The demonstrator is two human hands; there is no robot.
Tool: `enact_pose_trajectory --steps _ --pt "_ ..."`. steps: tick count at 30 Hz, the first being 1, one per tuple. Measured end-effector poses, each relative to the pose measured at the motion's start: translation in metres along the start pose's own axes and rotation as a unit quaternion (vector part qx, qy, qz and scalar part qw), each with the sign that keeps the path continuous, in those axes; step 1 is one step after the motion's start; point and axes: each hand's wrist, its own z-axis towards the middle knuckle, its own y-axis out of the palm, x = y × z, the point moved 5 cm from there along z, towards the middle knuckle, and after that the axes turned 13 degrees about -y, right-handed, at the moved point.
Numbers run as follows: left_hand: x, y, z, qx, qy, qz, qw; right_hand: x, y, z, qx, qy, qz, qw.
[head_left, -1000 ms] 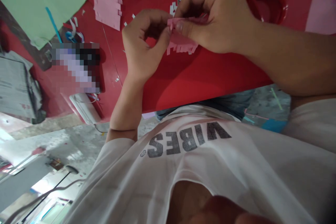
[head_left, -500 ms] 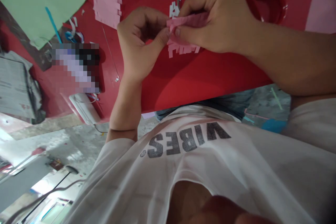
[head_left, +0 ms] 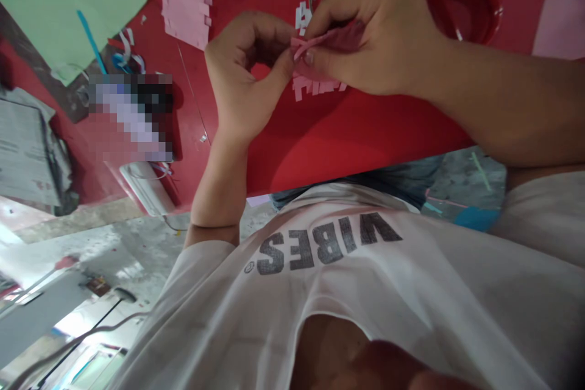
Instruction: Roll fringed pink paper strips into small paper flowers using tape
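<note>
A fringed pink paper [head_left: 315, 52] is pinched narrowly between the left hand [head_left: 247, 70] and right hand [head_left: 375, 30], upper middle of the frame, so it is kept firm above the red tabletop [head_left: 365, 134].

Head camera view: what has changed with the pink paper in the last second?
The left hand and right hand kept pinching the fringed pink paper, bending it further: a thin strip now curls free at its left end near the thumbs. Neither hand let go. The notched pink sheet and green sheet stayed put on the red table.
</note>
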Motion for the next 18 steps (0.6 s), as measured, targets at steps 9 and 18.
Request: enact_pose_trajectory --steps 9,18 --pt "-0.026 -0.009 0.01 -0.024 -0.061 -0.001 0.998 0.002 -0.004 0.0 0.039 0.014 -0.018 0.999" --pt "-0.015 -0.008 0.008 -0.07 0.042 0.025 0.996 0.0 -0.004 0.001 0.035 0.022 -0.003 0.999"
